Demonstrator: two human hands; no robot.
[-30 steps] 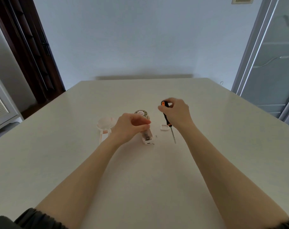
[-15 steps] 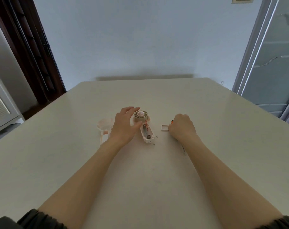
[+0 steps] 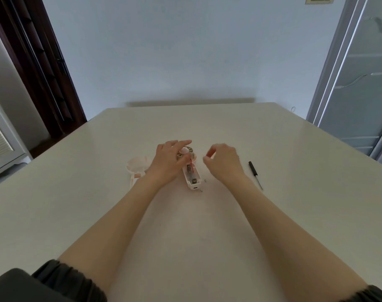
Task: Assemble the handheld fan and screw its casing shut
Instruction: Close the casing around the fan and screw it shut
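Fan body [image 3: 192,174] lies mid-table [image 3: 273,214], casing open, red wire and white handle showing. Left hand [image 3: 169,159] rests on its round head, fingers straight. Right hand [image 3: 221,161] hovers just right of fan, loosely curled, holding nothing. Screwdriver [image 3: 255,174] farther right.

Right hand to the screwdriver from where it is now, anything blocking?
Probably reachable. The screwdriver lies alone on the table, just to the outer side of the right hand, with only bare tabletop between them. The hand appears to hold nothing, though its fingertips are curled, so I cannot fully rule out a small part.
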